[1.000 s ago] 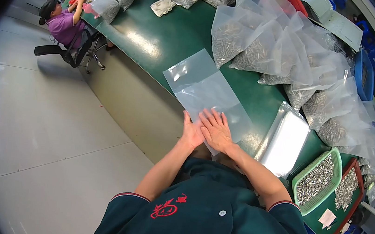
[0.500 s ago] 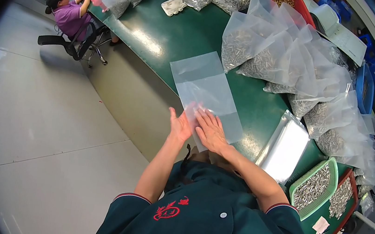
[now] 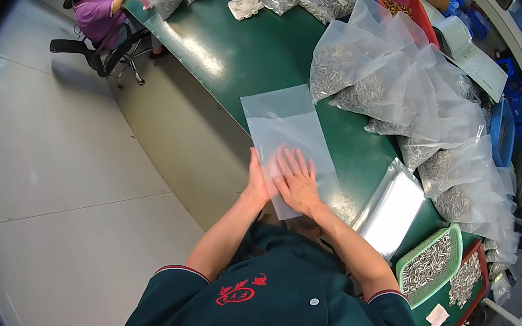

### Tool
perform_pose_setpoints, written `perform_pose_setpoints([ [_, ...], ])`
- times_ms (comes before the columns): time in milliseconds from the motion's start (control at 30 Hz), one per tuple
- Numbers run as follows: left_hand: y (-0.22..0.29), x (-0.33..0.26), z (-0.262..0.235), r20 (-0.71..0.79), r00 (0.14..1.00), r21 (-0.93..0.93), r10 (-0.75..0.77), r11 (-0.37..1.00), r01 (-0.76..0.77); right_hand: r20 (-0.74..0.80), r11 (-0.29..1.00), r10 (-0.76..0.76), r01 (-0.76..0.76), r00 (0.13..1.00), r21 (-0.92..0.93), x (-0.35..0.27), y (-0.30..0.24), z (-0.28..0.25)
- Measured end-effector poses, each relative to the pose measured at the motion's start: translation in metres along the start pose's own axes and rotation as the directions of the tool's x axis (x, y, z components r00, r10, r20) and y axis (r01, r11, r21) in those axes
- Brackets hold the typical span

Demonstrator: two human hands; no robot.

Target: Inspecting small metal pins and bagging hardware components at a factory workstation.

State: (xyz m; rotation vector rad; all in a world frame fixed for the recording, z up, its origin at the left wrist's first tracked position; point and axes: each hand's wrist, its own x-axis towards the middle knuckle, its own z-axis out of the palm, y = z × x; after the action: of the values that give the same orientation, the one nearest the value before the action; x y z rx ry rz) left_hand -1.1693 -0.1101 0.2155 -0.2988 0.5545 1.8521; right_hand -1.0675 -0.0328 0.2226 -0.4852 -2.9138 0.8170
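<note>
A translucent plastic bag, flat and without visible contents, lies across the near edge of the green table. Over its lower part rests my right hand, palm down with fingers spread. My left hand is at the bag's left edge, beyond the table edge. Its thumb points up in front, and its stretched fingers show pinkish through the plastic from underneath. Neither hand closes on the film. Right of the bag lies a stack of clear plastic bags.
Several bags filled with metal pins line the table's right side. A green basket and a red tray hold similar pins at the near right. A red basket stands farther back. A co-worker in purple sits at far left.
The left hand has shifted slightly right against the bag, its thumb now nearer the edge. My right hand's fingers have spread. The bag's far end has come slightly nearer.
</note>
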Motion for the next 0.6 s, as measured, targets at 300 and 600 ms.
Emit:
perform_pose_setpoints([
  [300,-0.013,-0.064,-0.007,0.002,0.999,0.133,-0.042,0.99,0.042,0.081,0.988,0.054,-0.065,0.995,0.14,-0.008,-0.036,-0.002],
  [600,-0.037,-0.03,0.034,0.157,0.974,0.058,-0.161,0.986,0.154,-0.082,0.992,0.092,-0.084,0.992,0.094,-0.021,-0.031,-0.007],
])
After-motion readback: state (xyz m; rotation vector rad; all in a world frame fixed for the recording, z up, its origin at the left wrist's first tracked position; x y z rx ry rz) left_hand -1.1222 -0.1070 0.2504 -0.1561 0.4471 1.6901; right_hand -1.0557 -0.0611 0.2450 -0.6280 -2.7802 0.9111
